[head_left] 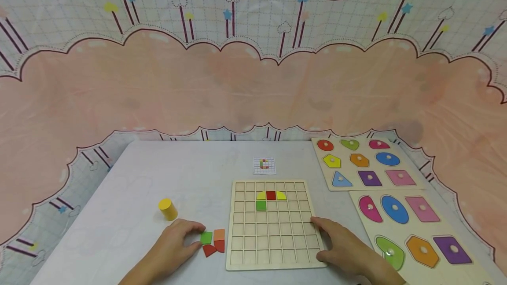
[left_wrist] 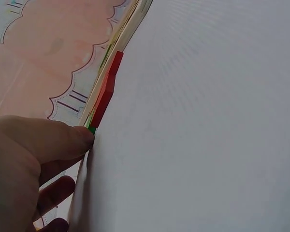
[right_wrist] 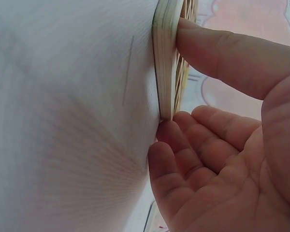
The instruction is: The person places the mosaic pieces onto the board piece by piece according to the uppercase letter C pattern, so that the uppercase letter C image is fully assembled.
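Note:
A green square tile [head_left: 206,238] lies between the thumb and forefinger of my left hand [head_left: 174,243], which pinches it at its edges. Beside it on the white table are an orange square tile [head_left: 219,235] and two red tiles, one of them a rounded wedge [head_left: 209,250]. My right hand [head_left: 342,245] rests its fingertips and thumb against the right edge of the wooden grid board [head_left: 273,256]. In the board's upper cells sit a red square [head_left: 271,195], a yellow piece on either side of it, and a green square [head_left: 261,205].
A small pattern card [head_left: 264,166] lies behind the grid board. To the left stands a yellow cylinder [head_left: 168,209]. Two knobbed shape-puzzle boards, one farther back [head_left: 344,153] and one nearer [head_left: 366,228], lie at the right. A printed cloth [head_left: 237,87] hangs behind the table.

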`<state>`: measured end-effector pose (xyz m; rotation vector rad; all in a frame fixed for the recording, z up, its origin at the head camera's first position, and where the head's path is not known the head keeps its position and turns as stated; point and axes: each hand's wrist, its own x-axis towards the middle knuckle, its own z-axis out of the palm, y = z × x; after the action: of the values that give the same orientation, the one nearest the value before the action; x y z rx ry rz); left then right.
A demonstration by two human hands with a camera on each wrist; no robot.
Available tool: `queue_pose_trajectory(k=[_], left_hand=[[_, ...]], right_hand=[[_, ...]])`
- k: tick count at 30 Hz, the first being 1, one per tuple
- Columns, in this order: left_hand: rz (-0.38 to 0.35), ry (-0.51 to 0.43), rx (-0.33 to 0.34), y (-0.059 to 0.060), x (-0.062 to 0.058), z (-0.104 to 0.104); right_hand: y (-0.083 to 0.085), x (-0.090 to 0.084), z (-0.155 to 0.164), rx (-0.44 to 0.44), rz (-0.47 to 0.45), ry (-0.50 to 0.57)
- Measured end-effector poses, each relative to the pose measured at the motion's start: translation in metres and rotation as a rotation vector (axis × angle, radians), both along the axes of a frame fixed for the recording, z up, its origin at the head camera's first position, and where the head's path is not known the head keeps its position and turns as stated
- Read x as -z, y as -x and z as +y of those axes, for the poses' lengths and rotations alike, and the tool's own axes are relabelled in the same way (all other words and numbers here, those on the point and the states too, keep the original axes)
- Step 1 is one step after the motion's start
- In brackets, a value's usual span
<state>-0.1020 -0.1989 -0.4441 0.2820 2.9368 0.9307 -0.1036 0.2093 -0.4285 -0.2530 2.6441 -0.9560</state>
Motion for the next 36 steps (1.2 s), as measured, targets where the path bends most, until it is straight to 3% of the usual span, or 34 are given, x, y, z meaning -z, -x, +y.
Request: queue_pose_trajectory(k=[8,19,29,36], left_hand=[[0.118,0.006,-0.005,0.006,-0.005,0.004],[0.095,-0.104,0.005,0.016,-0.014,0.024],[0.063,-0.18,0.012,0.026,-0.011,0.045],[0.098,-0.187,0.057,0.032,-0.01,0.06]], right_hand=[[0.001,0.001,0.0,0.009,-0.002,-0.016],[0.0,-0.001,-0.001,0.011,0.0,-0.011],[0.0,0.001,0.0,-0.005,0.004,0.005],[0.0,0.001,0.001,-0.015,0.009,0.014]])
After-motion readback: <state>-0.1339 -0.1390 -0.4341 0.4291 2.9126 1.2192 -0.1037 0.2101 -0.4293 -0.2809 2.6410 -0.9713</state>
